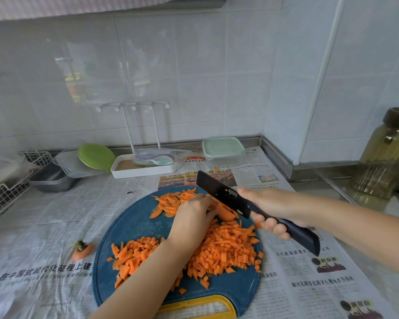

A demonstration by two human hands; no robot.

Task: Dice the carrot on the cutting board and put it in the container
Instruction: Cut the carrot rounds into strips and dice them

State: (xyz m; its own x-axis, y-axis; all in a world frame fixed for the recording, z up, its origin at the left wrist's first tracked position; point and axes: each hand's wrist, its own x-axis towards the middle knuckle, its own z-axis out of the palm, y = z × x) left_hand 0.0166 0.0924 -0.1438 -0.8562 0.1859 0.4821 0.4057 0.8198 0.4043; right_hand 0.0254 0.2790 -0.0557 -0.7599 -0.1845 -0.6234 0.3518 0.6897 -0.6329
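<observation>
A round blue cutting board with a yellow handle lies on newspaper. A heap of diced carrot covers its near half; uncut carrot strips lie at its far side. My left hand holds down a carrot piece with curled fingers. My right hand grips the dark handle of a black knife, whose blade is on that piece next to my left fingers. A clear container with a pale green lid stands closed behind the board.
A cut-off carrot top lies left of the board. At the back stand a white tray with a rack, a green lid, clear boxes and grey trays. A wire basket is far left, a glass jar far right.
</observation>
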